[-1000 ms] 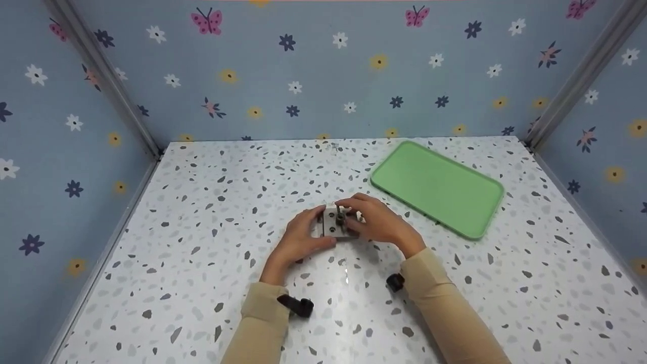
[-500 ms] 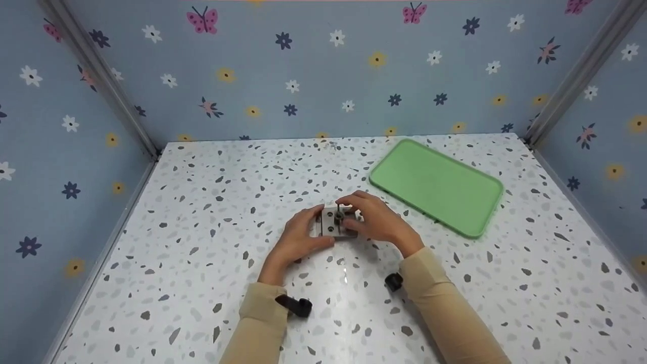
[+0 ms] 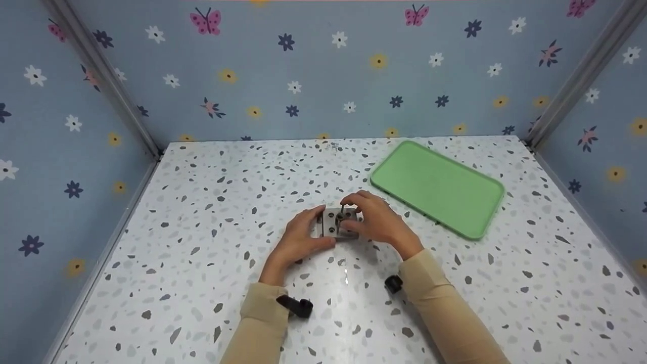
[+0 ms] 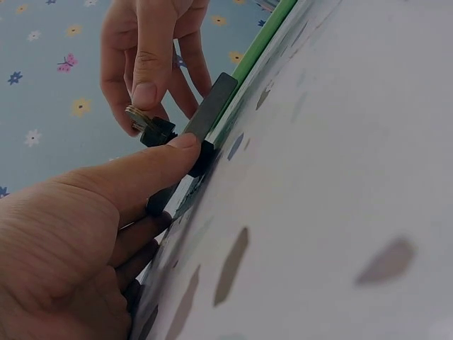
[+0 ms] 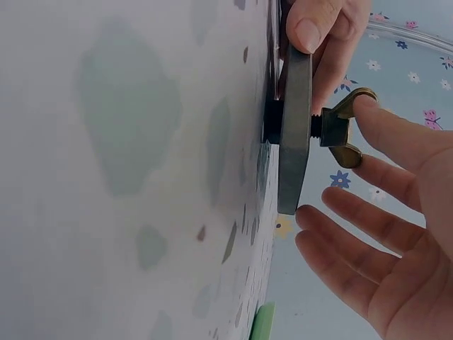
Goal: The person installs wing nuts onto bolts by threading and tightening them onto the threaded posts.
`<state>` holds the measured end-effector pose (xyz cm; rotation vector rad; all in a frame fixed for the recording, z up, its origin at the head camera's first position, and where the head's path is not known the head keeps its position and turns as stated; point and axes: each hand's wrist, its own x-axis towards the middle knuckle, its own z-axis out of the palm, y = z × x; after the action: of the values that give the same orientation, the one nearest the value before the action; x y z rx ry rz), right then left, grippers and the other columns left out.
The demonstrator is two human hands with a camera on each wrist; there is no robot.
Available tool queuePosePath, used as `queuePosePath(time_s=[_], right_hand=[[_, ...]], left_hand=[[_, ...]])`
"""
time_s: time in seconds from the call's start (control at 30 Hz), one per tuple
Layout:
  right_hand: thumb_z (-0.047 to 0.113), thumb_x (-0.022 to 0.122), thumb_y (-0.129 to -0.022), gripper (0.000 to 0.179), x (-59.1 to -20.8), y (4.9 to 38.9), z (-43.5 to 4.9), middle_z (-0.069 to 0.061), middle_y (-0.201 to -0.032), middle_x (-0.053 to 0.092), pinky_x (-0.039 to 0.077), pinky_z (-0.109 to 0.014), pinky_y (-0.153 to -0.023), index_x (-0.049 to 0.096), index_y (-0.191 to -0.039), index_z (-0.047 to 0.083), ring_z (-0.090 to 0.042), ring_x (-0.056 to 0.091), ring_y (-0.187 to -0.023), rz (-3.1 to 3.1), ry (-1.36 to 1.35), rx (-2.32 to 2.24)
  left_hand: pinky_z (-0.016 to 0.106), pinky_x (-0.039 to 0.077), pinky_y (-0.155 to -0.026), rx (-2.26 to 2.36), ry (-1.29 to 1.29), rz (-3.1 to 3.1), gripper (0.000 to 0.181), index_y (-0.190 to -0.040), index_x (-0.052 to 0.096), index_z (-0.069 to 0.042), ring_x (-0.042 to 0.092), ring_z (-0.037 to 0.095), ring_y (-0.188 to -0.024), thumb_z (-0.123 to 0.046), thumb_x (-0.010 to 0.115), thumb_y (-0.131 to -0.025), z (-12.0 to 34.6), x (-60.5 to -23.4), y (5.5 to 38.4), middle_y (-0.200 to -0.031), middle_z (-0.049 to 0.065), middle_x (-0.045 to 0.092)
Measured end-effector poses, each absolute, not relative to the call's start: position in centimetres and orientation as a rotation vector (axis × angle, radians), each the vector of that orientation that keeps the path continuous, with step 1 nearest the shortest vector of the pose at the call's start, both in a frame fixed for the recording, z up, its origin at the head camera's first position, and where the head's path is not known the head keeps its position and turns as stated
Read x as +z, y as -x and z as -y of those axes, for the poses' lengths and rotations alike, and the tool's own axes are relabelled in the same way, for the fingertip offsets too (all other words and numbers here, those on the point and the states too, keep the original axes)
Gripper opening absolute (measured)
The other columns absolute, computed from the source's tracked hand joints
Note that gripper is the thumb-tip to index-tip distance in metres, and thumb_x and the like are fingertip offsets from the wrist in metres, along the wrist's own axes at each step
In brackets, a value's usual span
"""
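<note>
A flat grey metal plate (image 3: 328, 223) with several holes lies low over the table, gripped along its left side by the thumb and fingers of my left hand (image 3: 299, 236). Through its middle runs a threaded bolt, whose black head (image 5: 272, 120) shows under the plate in the right wrist view. On the upper side sits a wing nut (image 5: 336, 129) with brass-coloured wings and a dark body; a short stretch of thread shows between it and the plate. My right hand (image 3: 378, 217) pinches the wings between thumb and index finger, its other fingers spread beside the plate's edge.
A green tray (image 3: 440, 189) lies at the back right, beyond my right hand. The speckled white table (image 3: 212, 212) is enclosed by blue flowered panels (image 3: 323, 71) at the back and both sides. Black wrist cameras (image 3: 298, 307) are strapped at both cuffs.
My right index finger has shifted slightly to the right, and the wing nut has turned a little with it. My left hand keeps its hold on the plate.
</note>
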<state>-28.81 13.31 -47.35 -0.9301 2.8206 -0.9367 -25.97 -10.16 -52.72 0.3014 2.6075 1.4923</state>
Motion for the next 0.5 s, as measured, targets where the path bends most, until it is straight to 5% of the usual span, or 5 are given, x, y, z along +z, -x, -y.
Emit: queuePosePath(time_s=[0.5], right_hand=[[0.033, 0.083, -0.094, 0.039, -47.59, 28.39, -12.5, -0.016, -0.113, 0.07, 0.056, -0.047, -0.083, 0.068, -0.117, 0.005, -0.031, 0.065, -0.095, -2.978, 0.841, -0.925]], left_hand=[[0.053, 0.037, -0.121, 1.489, -0.333, -2.623, 0.093, -0.163, 0.044, -0.015, 0.052, 0.031, -0.134, -0.031, 0.089, -0.083, 10.24, -52.82, 26.04, -0.157, 0.009, 0.053]])
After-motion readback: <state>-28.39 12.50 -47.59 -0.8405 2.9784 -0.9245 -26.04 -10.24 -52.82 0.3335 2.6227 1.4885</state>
